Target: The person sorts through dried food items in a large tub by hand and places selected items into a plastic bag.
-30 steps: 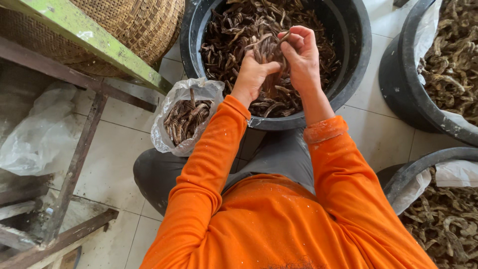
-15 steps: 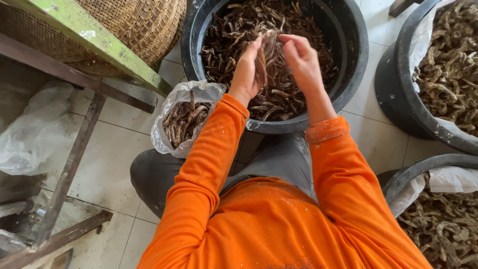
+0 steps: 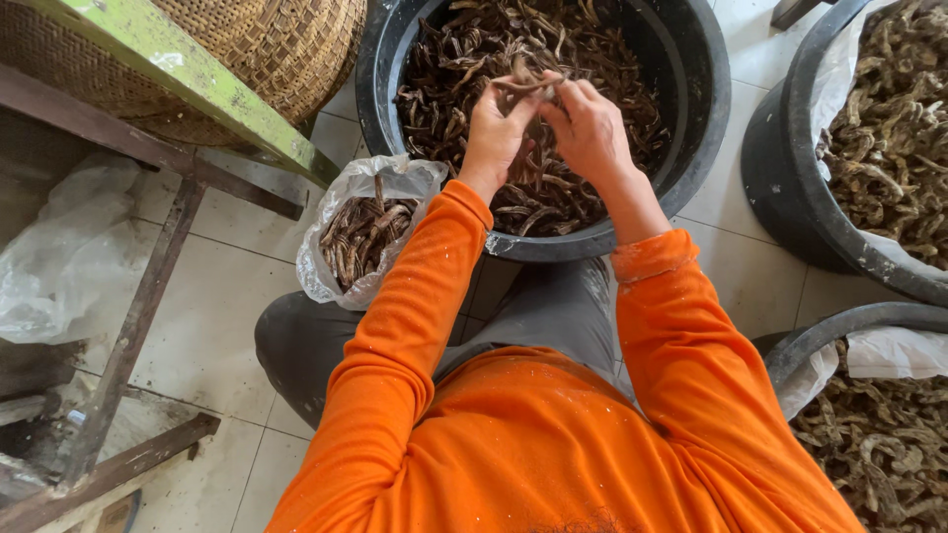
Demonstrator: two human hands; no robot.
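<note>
Head view, looking straight down over a person in orange long sleeves.

Left hand [image 3: 494, 123]: raised over the black tub [image 3: 696, 148], fingers curled and pinched at the tips onto one end of a dried brown strip [image 3: 528, 87]. Right hand [image 3: 591, 128]: close beside the left, fingers bent inward, fingertips closed on the other end of the same strip. The strip lies crosswise between the two sets of fingertips, at the top of both hands, above the heap in the tub and not touching it as far as can be told.

Black tub: round, dark, directly in front of the person, filled with a loose pile of dark brown dried strips [image 3: 464, 59]. Both hands hang over its middle.

Clear plastic bag [image 3: 341, 266]: open-mouthed, standing on the pale tiled floor [image 3: 237, 276] just beside the tub's near-left rim and next to the left forearm; holds a smaller bundle of the same brown strips, packed roughly lengthwise.

Woven basket [image 3: 286, 44]: upper left, touching or nearly touching the tub's left side, partly under a green-painted wooden plank [image 3: 188, 74] of a rough frame.

Second tub [image 3: 790, 188]: right edge, lined with white plastic, holding paler, greyish dried pieces. Third tub [image 3: 839, 331]: lower right, beside the right elbow, same paler contents.

Crumpled clear plastic sheet [image 3: 59, 257]: far left on the floor.
</note>
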